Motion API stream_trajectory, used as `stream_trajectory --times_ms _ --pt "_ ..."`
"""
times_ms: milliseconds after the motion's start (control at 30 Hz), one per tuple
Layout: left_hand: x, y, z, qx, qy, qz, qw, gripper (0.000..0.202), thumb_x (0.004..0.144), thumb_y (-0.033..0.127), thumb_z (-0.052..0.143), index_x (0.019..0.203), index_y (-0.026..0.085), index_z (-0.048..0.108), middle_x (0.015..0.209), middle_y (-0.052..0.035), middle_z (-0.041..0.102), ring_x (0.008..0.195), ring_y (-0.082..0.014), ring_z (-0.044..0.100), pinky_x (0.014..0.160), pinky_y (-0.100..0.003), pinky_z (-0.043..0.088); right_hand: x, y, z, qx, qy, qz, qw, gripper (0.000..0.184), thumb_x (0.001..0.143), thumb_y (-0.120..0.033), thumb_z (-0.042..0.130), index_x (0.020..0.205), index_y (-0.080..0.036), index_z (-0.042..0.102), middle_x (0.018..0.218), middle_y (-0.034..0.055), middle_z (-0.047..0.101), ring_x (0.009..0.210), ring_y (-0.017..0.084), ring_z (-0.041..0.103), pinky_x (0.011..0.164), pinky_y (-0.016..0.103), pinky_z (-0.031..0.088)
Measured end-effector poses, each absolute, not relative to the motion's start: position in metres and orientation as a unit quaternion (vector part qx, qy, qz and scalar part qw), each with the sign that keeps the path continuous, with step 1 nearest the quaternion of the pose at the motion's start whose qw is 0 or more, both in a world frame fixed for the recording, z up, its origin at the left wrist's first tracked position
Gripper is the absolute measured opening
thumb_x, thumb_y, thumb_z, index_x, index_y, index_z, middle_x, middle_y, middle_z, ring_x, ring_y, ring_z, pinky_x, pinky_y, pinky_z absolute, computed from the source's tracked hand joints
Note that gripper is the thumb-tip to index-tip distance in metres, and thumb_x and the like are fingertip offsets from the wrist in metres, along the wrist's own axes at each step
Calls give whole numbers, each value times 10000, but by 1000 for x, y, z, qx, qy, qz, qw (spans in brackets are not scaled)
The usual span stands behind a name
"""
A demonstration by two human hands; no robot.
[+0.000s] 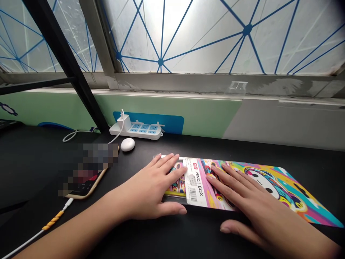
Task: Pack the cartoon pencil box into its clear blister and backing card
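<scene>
The left hand (pixel 151 190) and right hand (pixel 250 198) are apart, palms down, with open, outstretched fingers clamped on nothing. Both rest on a colourful pencil box (pixel 296 180) lying flat on the black table (pixel 172 233): the left over its left end, the right over its middle. A white label (pixel 196 181) shows between them. Left of the hands lies a phone (pixel 91 187) with a white cable (pixel 28 240) at its near end. Farther are a round white case (pixel 127 144), then a power strip (pixel 147 132) by the green wall (pixel 207 113), below the window (pixel 199 36).
</scene>
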State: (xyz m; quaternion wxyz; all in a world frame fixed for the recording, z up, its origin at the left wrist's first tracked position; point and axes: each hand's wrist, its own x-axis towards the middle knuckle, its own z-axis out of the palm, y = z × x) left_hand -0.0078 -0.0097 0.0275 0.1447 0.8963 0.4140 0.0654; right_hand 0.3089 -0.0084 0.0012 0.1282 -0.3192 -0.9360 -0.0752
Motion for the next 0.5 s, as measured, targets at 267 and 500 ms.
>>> stream_trajectory --times_ms 267,500 --pt "-8 -10 27 899 413 54 136 889 899 713 607 1600 218 376 1701 -194 215 1573 -403 180 1255 -619 180 321 -3 5 -329 -938 -53 90 875 928 -582 615 1637 -405 133 1586 47 451 1358 442 530 970 643 575" --pt "-8 -11 28 896 414 67 145 884 886 716 626 1588 228 399 1705 -179 198 1569 -413 181 1255 -622 185 365 4 -4 -388 -918 -53 66 692 912 -611 612 1554 -461 401 1556 -8 512 1367 430 535 1013 661 544"
